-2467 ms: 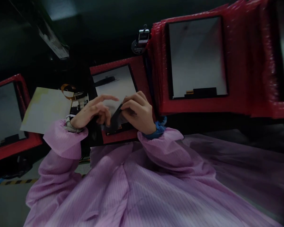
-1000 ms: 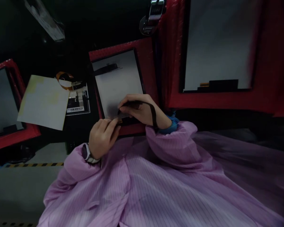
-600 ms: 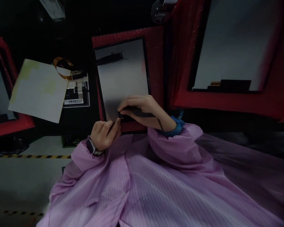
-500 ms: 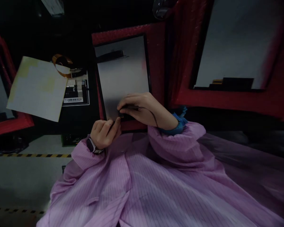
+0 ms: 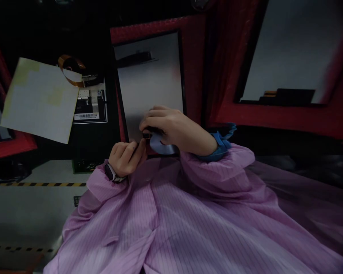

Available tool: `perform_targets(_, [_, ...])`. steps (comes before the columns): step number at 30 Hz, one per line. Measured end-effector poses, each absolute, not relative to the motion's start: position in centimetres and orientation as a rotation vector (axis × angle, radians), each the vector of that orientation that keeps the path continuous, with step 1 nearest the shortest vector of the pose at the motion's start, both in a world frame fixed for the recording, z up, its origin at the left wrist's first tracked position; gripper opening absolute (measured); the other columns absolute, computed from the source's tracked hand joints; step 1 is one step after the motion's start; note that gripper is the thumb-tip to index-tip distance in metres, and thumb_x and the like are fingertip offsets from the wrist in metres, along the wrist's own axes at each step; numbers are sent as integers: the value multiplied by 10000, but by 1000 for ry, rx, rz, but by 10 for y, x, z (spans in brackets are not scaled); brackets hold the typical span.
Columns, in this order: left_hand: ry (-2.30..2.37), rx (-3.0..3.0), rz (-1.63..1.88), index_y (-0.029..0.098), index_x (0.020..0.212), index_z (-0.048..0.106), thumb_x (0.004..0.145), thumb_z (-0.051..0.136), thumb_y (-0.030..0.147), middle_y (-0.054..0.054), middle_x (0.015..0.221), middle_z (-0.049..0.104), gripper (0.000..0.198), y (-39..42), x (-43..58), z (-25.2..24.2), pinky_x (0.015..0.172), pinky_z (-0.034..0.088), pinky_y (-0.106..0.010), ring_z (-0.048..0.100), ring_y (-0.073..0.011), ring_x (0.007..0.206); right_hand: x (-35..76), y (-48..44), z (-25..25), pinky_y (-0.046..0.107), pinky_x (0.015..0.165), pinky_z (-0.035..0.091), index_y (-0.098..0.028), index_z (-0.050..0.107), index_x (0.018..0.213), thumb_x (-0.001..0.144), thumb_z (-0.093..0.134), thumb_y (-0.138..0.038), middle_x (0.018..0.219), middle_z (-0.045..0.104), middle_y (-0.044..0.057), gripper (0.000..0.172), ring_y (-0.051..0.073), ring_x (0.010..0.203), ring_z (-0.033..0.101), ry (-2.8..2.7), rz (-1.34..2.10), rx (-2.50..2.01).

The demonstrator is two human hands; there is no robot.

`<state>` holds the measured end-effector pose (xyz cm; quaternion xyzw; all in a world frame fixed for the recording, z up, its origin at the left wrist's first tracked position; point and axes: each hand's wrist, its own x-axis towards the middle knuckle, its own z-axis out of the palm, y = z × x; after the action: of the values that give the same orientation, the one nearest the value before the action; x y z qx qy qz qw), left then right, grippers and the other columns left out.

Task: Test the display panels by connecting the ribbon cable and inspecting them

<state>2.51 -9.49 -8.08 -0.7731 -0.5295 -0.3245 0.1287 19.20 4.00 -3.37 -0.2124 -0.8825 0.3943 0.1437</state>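
Observation:
A grey display panel [image 5: 151, 87] with a black border lies before me, a dark strip [image 5: 137, 58] across its upper part. At its lower edge my right hand [image 5: 168, 123] bends over, thumb and fingers closed on a thin film strip [image 5: 162, 147]. The film curls below the palm, dark near the fingertips and shiny bluish where light catches it. My left hand [image 5: 127, 158] has its fingers curled, with the fingertips at the panel's lower edge beside a small dark connector-like part [image 5: 146, 135]. What lies between the left fingertips is hidden.
Red bubble wrap [image 5: 193, 76] lies under the panel. To the right, another panel [image 5: 291, 57] rests on red wrap. On the left are a yellowed white sheet [image 5: 41, 101], an orange flex cable [image 5: 70, 78] and a labelled board [image 5: 88, 108]. A green circuit board [image 5: 87, 166] is lower left.
The bluish, curled film now shows under my right hand, whose palm has lifted and turned a little. My left hand stays at the panel's lower edge. The whole view has shifted slightly.

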Motion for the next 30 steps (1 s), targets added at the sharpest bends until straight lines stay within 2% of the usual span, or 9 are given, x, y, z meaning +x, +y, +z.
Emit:
perform_targets(4, [-1471,-2260,-946,227,992,745,835,689,191,-49,780,678,170,-94,25,-80,567,468,-319,569,-153,612,192,40,-33,285,773,440,-170,654,890,830,468,2,905,661,53,260,173,877,543,-2564,1130,-607])
perform_targets(12, [-1511,-2280,-1009,236,1077,739,827,698,176,-52,797,687,261,-98,25,-84,586,453,-320,571,-152,619,197,43,-34,283,808,470,-193,647,898,880,499,-39,913,674,31,214,172,920,601,-2522,1221,-631])
perform_targets(20, [-1432,-2226,-1005,180,1016,744,835,688,179,-39,765,674,190,-91,28,-79,602,441,-287,556,-131,625,197,40,-31,286,803,460,-155,654,926,858,466,-15,926,674,50,245,179,933,603,-2562,1200,-626])
perform_targets(24, [-1424,-2229,-992,117,970,732,814,706,173,-52,746,672,168,-91,29,-80,583,442,-288,534,-138,617,196,41,-28,298,827,473,-160,650,910,921,471,-81,927,686,56,196,178,921,614,-2554,1262,-646])
perform_targets(30, [-1483,-2205,-915,169,1026,744,883,632,194,-28,739,649,183,-90,29,-75,596,429,-280,524,-121,598,195,41,-15,298,828,464,-169,647,964,968,472,-187,963,695,66,176,179,913,623,-2629,1279,-711])
